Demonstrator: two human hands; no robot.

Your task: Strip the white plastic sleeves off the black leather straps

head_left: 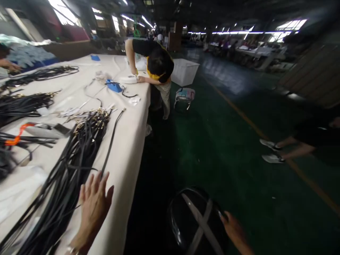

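My left hand [93, 205] lies flat with fingers spread on the white table [127, 141], resting on the edge of a big bundle of black straps [71, 166] with gold metal ends. One single black strap [111, 140] runs away from my fingertips. My right hand [233, 228] is low at the bottom, off the table, touching the rim of a round black stool [193, 219] crossed by grey bands. Its fingers are mostly hidden.
A person in black and yellow bends over the table's far end [156, 67] by a white tape roll [129, 79] and a blue tool [113, 86]. A white bin [185, 72] and a bag [184, 95] sit on the green floor. Someone's legs [281, 150] show at right.
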